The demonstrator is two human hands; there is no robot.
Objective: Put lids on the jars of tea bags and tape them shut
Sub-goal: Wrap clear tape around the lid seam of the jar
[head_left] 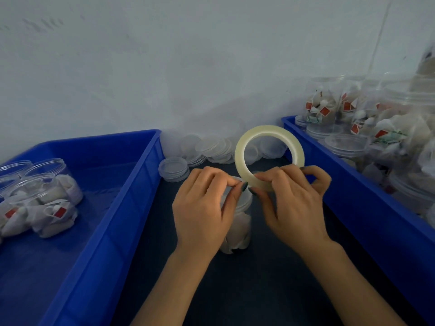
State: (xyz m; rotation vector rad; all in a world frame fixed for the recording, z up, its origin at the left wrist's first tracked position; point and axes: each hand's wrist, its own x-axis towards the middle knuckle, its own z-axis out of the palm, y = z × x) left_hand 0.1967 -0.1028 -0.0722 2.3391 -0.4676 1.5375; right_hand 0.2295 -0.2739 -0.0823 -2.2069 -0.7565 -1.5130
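While right hand [292, 203] pinches it, tape ring [268, 130] translucent.

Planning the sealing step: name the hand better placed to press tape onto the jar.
Left, probably. The left hand curls its fingers at the top of the clear plastic jar of tea bags, while the right hand grips the translucent ring-shaped tape roll.

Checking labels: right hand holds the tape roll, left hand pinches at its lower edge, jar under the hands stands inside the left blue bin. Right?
One error. The head view shows the jar standing on the dark table between the left blue bin and the right blue bin, not inside either. Rest holds: right hand holds the tape roll, left hand pinches at its lower edge.
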